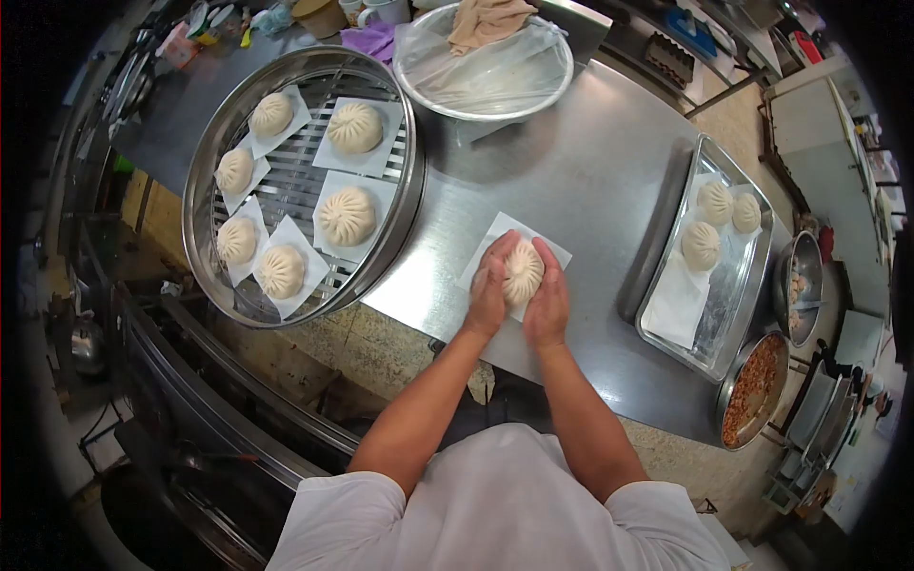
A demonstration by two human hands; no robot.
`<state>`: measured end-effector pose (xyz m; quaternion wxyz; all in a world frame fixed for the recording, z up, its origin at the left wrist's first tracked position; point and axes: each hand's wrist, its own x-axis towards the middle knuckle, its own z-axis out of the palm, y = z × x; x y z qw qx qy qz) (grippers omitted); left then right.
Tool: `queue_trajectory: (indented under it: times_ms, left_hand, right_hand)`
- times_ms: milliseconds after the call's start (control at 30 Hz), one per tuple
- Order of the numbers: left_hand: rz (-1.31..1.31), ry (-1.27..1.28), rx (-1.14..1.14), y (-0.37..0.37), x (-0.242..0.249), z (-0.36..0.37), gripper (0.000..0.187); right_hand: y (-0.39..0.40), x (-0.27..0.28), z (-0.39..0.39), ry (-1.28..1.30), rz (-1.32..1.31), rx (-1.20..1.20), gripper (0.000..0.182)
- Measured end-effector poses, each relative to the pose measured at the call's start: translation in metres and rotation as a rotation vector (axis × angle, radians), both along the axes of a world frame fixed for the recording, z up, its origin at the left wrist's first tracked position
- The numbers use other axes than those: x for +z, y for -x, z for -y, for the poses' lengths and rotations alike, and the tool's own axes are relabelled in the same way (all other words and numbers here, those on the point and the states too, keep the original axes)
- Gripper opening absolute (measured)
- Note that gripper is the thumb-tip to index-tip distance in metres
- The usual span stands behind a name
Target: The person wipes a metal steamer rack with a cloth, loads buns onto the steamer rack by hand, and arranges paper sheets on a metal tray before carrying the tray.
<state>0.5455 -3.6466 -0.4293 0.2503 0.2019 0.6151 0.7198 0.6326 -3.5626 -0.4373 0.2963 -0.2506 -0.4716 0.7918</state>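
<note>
A pleated steamed bun (523, 274) of pale dough sits over a square of white paper (497, 229) on the steel table. My left hand (489, 283) curves round its left side, and my right hand (547, 297) cups it from the right. Both palms press against the bun, with the thumbs hidden or only partly visible. To the left stands a round metal steamer (420, 190) with several pleated buns on paper squares, among them a large bun (347, 216) near its right side. On the right, a metal tray (716, 357) carries 3 more buns (702, 246) and some white paper squares (675, 303).
A white-rimmed tub (495, 115) covered with clear plastic stands at the back, a tan cloth (488, 24) on top. Beside it lies a purple cloth (369, 40). A bowl of reddish-brown filling (754, 385) and another metal bowl (812, 285) sit at the far right edge.
</note>
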Motion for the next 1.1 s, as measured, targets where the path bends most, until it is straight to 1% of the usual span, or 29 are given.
queue_trajectory:
  times_ms: [33, 100, 133, 167, 233, 267, 300, 400, 467, 567, 600, 633, 700, 733, 833, 867, 900, 933, 967, 1000, 1033, 1067, 1100]
  left_hand:
    - [-0.003, 0.001, 0.011, 0.001, 0.000, 0.003, 0.081]
    - [0.350, -0.149, 0.189, -0.002, -0.006, 0.008, 0.082]
    - [0.324, -0.203, 0.269, -0.009, -0.013, 0.001, 0.083]
    - [0.322, -0.207, 0.272, -0.011, -0.010, -0.005, 0.083]
    - [0.126, 0.017, 0.249, -0.012, -0.004, -0.011, 0.084]
    - [0.294, -0.138, 0.292, -0.006, -0.006, -0.014, 0.084]
    - [0.363, -0.173, 0.353, -0.006, -0.004, -0.012, 0.081]
    - [0.334, -0.166, 0.362, -0.013, -0.009, 0.001, 0.082]
    - [0.397, -0.163, 0.449, -0.024, -0.011, -0.010, 0.084]
    - [0.373, -0.192, 0.449, -0.009, -0.013, -0.013, 0.082]
    - [0.368, -0.245, 0.504, -0.006, -0.007, -0.012, 0.081]
    - [0.363, -0.249, 0.511, -0.006, -0.008, -0.013, 0.081]
    - [0.463, -0.316, 0.550, -0.012, -0.010, -0.010, 0.082]
    - [0.360, -0.126, 0.486, -0.017, -0.011, -0.009, 0.084]
    - [0.389, -0.203, 0.447, -0.012, -0.003, -0.005, 0.082]
    - [0.395, -0.232, 0.482, -0.012, -0.008, 0.001, 0.073]
    - [0.382, -0.238, 0.491, -0.008, -0.008, 0.008, 0.073]
    - [0.311, -0.159, 0.534, -0.011, -0.007, 0.021, 0.066]
    - [0.241, -0.078, 0.573, -0.016, -0.005, 0.036, 0.059]
    - [0.234, -0.080, 0.577, -0.020, -0.005, 0.051, 0.059]
    - [0.287, -0.027, 0.558, -0.029, -0.002, 0.071, 0.052]
    - [0.344, 0.029, 0.544, -0.040, -0.001, 0.092, 0.045]
    - [0.339, 0.030, 0.558, -0.051, -0.007, 0.110, 0.045]
  right_hand:
    - [0.002, 0.005, -0.001, -0.006, -0.001, 0.023, 0.061]
    - [0.006, 0.004, 0.000, -0.017, -0.007, 0.050, 0.060]
    - [0.008, 0.002, 0.005, -0.112, 0.043, 0.051, 0.060]
    - [0.010, 0.001, 0.008, -0.207, 0.094, 0.053, 0.060]
    - [0.009, 0.000, 0.002, -0.188, 0.100, 0.054, 0.059]
    - [0.005, 0.001, -0.001, -0.165, 0.110, 0.043, 0.057]
    - [0.003, 0.002, -0.006, -0.144, 0.119, 0.033, 0.055]
    - [0.010, 0.004, -0.014, -0.103, 0.119, 0.018, 0.052]
    - [0.020, 0.006, -0.013, -0.388, 0.257, 0.189, 0.053]
    - [0.011, 0.016, 0.003, -0.460, 0.225, 0.152, 0.055]
    - [0.006, 0.006, 0.002, -0.237, 0.120, 0.133, 0.055]
    - [0.009, -0.003, 0.000, -0.239, 0.114, 0.140, 0.055]
    - [0.013, -0.012, 0.002, 0.006, 0.025, 0.100, 0.056]
    - [0.011, -0.015, 0.000, 0.006, 0.022, 0.099, 0.056]
    - [0.004, 0.009, -0.009, -0.295, 0.308, 0.226, 0.059]
    - [0.006, 0.021, -0.011, -0.396, 0.393, 0.272, 0.061]
    - [0.013, 0.033, -0.013, -0.503, 0.470, 0.317, 0.064]
    - [0.019, 0.045, -0.014, -0.500, 0.467, 0.326, 0.064]
    - [0.029, 0.059, -0.018, -0.830, 0.542, 0.422, 0.073]
    - [0.039, 0.070, -0.022, -1.170, 0.602, 0.509, 0.083]
    - [0.044, 0.079, -0.019, -1.169, 0.596, 0.510, 0.083]
    - [0.049, 0.086, -0.010, -1.275, 0.702, 0.629, 0.083]
    - [0.054, 0.089, -0.004, -1.385, 0.803, 0.750, 0.084]
